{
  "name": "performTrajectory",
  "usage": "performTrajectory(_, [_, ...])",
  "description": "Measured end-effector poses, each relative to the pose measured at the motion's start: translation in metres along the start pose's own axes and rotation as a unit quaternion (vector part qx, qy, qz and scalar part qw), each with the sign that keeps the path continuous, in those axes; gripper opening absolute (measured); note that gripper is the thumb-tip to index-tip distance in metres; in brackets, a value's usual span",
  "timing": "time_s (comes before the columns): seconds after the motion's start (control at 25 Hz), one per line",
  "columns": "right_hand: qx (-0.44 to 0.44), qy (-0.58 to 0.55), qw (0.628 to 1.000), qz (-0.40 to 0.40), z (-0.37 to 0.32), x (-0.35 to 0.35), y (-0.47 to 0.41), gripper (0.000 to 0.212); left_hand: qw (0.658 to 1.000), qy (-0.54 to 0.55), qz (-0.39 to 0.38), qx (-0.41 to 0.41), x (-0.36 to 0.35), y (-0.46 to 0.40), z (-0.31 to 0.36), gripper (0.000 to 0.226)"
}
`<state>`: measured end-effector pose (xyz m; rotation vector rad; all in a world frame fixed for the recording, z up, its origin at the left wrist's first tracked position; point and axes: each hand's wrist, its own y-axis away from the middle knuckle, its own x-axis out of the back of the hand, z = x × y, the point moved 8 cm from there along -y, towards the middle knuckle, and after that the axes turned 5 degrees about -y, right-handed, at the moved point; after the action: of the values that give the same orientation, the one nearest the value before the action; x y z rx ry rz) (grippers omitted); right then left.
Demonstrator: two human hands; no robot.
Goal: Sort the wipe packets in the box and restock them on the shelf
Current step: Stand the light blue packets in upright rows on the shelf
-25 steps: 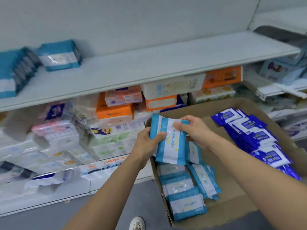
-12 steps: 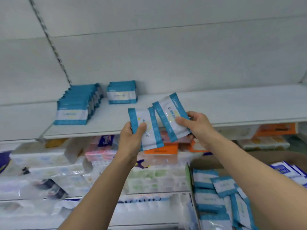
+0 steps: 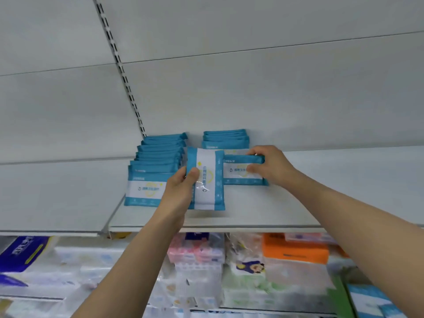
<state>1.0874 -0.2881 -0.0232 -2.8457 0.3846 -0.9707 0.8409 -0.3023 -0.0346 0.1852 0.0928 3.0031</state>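
While restocking proceeds:
Shelf (image 3: 286,203): partly filled.
Left row (image 3: 153,166): long, upright.
Right row (image 3: 226,140): short, being extended.
Right hand (image 3: 271,165): grips packet (image 3: 238,171), standing at row front.
Left hand (image 3: 181,191): holds second packet (image 3: 207,180), not yet placed.
Box: out of view; remainder unknown.

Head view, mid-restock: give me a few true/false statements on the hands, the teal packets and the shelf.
1. The left hand holds a teal packet turned on end. True.
2. The right hand is empty. False: it grips a second packet at the front of the right row.
3. The left row holds more packets than the right. True.
4. Both rows stand on the floor. False: they stand on the white shelf.
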Motion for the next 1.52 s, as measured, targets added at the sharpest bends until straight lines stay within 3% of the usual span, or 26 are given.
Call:
performTrajectory(0.16, [0.022,0.084,0.996,0.035,-0.009,-0.013,-0.028,0.029,1.000,-0.016,-0.017,-0.016,0.014,-0.017,0.012,0.020])
performTrajectory(0.4, [0.042,0.094,0.991,0.084,-0.012,-0.024,-0.037,0.029,0.998,-0.047,-0.032,-0.025,0.018,-0.028,0.013,0.019])
performTrajectory(0.52, [0.017,0.097,0.986,0.131,-0.011,-0.019,-0.032,0.045,0.999,-0.031,-0.035,-0.005,0.015,-0.028,0.010,0.016])
performTrajectory(0.64, [-0.034,0.055,0.988,0.140,0.000,-0.017,-0.023,0.062,0.996,-0.015,-0.086,-0.023,0.006,-0.023,0.013,0.012])
performTrajectory(0.72, [-0.082,0.044,0.988,0.119,0.015,-0.016,-0.018,0.058,0.989,-0.076,-0.112,-0.059,0.000,-0.026,0.019,0.021])
performTrajectory(0.8, [-0.099,0.027,0.989,0.107,0.027,-0.015,-0.015,0.036,0.947,-0.272,-0.111,-0.133,-0.010,-0.037,0.031,0.018])
performTrajectory(0.92, [-0.103,-0.019,0.988,0.113,0.034,-0.010,-0.017,0.013,0.799,-0.545,-0.087,-0.239,-0.044,-0.056,0.050,0.009])
performTrajectory(1.0, [-0.106,-0.059,0.986,0.114,0.039,-0.010,-0.018,0.005,0.740,-0.607,-0.066,-0.283,-0.066,-0.068,0.057,0.012])
performTrajectory(1.12, [-0.074,-0.080,0.983,0.145,0.037,-0.007,-0.011,0.023,0.681,-0.634,-0.011,-0.368,-0.088,-0.082,0.061,0.016])
performTrajectory(1.2, [-0.049,-0.079,0.982,0.163,0.033,-0.005,-0.002,0.030,0.656,-0.620,0.038,-0.429,-0.090,-0.084,0.057,0.036])
performTrajectory(1.32, [0.006,-0.093,0.992,0.089,0.021,-0.023,0.001,0.038,0.647,-0.648,-0.006,-0.403,-0.093,-0.093,0.030,0.071])
performTrajectory(1.4, [0.020,-0.039,0.998,0.049,0.018,-0.034,-0.003,0.052,0.627,-0.675,-0.007,-0.387,-0.093,-0.096,0.025,0.076])
performTrajectory(1.52, [0.002,0.008,0.998,0.068,0.015,-0.033,-0.007,0.052,0.616,-0.691,0.007,-0.380,-0.095,-0.098,0.022,0.076])
